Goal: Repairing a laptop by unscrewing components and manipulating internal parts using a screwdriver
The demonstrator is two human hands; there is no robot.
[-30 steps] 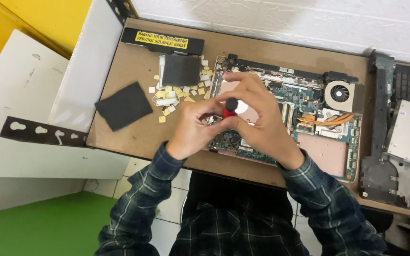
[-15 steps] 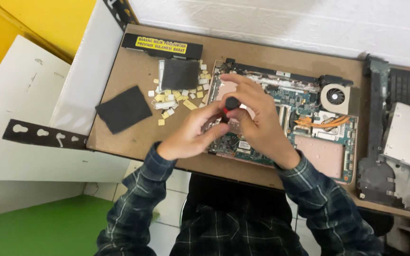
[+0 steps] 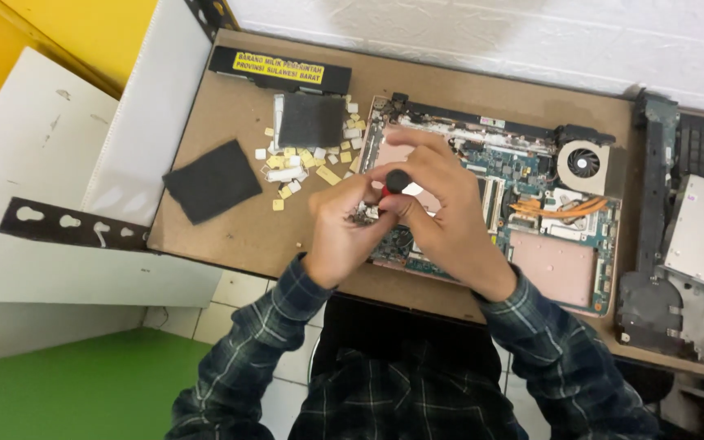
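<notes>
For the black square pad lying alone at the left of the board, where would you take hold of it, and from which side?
The black square pad lies flat on the brown board, turned cornerwise. It looks thin, so I would probably pinch a corner or edge rather than the middle. Come from its near left side, where the board is bare; the scattered small chips lie to its right.

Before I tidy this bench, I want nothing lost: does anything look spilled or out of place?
Yes. Small yellow and white bits lie scattered loose on the brown board, left of the opened laptop board. A black pad sits askew beside them. Both hands, left and right, work a screwdriver there.
</notes>
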